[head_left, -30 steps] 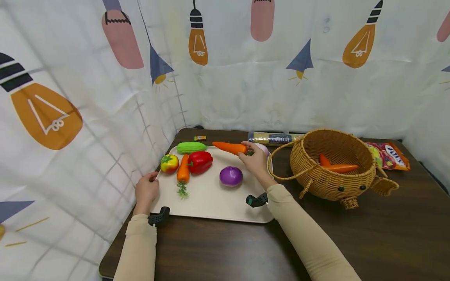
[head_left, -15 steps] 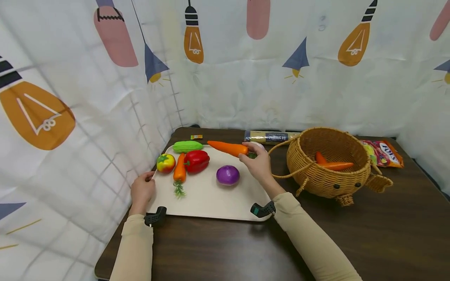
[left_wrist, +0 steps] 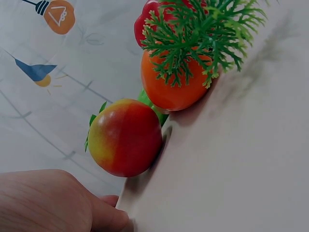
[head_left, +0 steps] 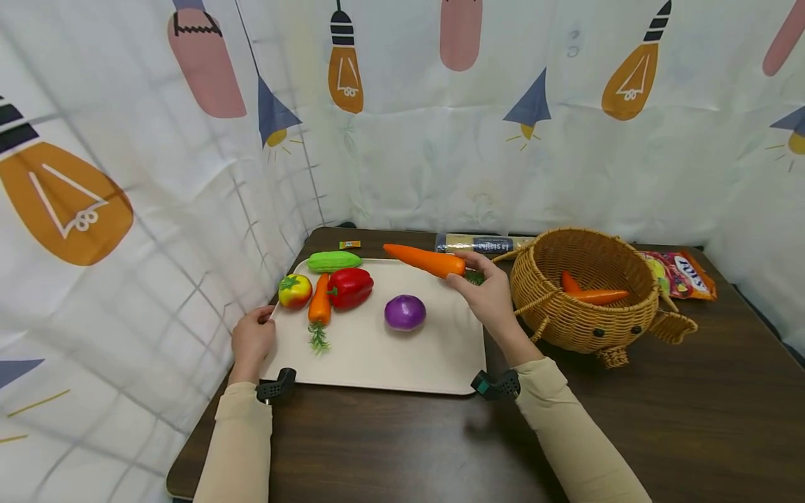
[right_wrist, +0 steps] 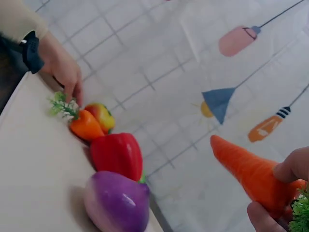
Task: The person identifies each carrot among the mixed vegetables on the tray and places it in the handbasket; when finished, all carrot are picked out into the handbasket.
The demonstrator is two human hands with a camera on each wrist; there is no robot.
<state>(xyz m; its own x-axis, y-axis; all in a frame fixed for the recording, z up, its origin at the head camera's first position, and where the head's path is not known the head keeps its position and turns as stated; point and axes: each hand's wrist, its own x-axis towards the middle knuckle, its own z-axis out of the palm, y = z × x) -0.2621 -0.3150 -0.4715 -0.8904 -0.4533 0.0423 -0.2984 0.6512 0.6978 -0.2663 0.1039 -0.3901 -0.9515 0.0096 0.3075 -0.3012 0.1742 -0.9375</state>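
The held carrot [head_left: 423, 260], pinched near its leafy end by the right hand [head_left: 492, 297], could swivel or slip if that off-centre pinch loosens. In the head view it projects toward ten o'clock from that hand and lies at two o'clock, well apart, from the left hand [head_left: 253, 342], which grips the tray [head_left: 377, 363] at its nine-o'clock rim.

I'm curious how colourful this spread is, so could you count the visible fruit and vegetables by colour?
Orange: 4, a carrot in the right hand, a tray carrot, two basket carrots
Red: 1, a bell pepper
Green: 1, a long vegetable
Purple: 1, a rounded vegetable
Red and yellow: 1, a round piece
Total showing: 8
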